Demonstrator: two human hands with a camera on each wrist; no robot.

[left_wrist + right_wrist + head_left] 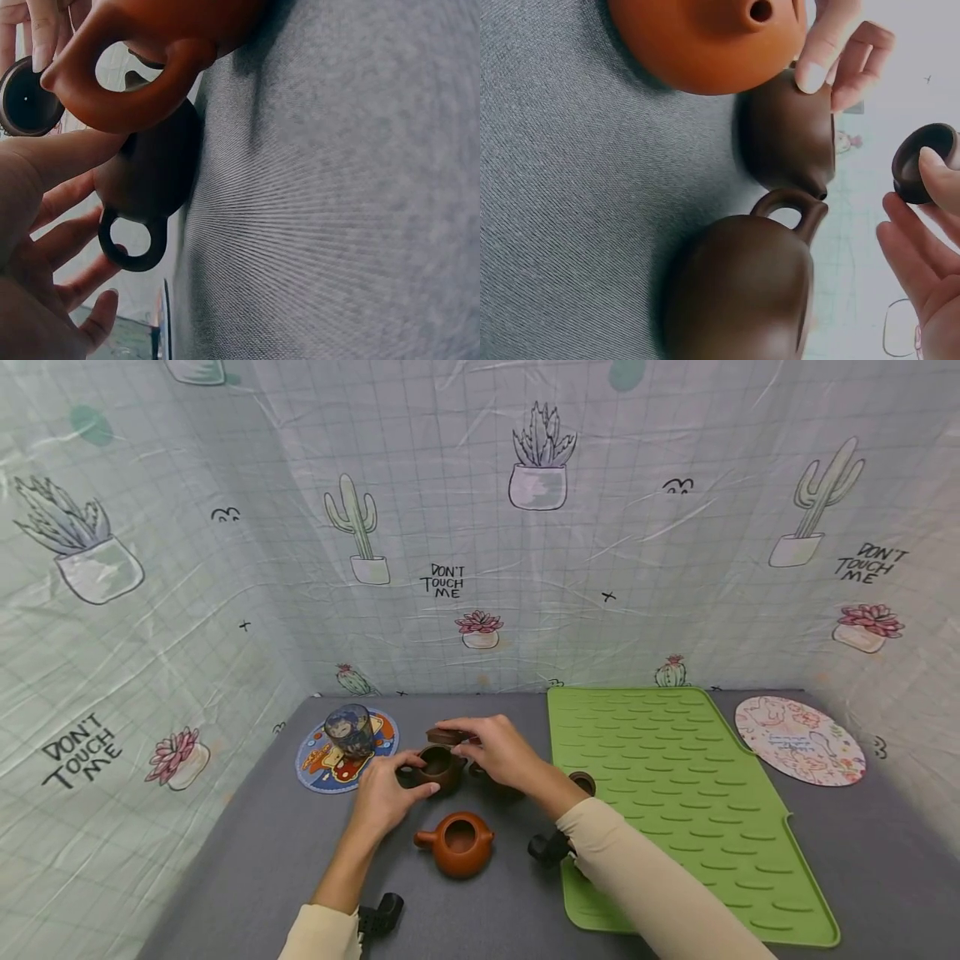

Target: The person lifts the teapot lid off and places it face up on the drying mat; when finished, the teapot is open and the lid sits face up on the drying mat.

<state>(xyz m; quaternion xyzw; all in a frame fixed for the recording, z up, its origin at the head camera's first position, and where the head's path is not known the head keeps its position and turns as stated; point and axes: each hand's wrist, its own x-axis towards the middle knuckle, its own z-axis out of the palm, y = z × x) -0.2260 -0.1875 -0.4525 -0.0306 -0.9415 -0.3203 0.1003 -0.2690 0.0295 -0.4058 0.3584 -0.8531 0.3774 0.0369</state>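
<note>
Nearest on the grey, finely ribbed cloth (247, 877) sits a smooth orange-brown teapot (460, 863), round-bellied and lidless, its loop handle to the left. Just beyond, the left hand (384, 793) grips an upright dark brown teapot (441, 782), thumb and finger curved against its matte body beside the open mouth. A second dark teapot (739, 289) stands close to its spout; the head view mostly loses it under the right hand (497, 750), which pinches a round, hollow-bottomed lid (446, 737), raised clear of the pot. The right sleeve (652, 877) crosses a green mat (675, 760) with raised curved ridges. Farther off lie a printed blue coaster (322, 778) bearing a see-through glass (349, 732), a pale floral disc (799, 740), and wrinkled cactus-print sheeting (630, 552).
</note>
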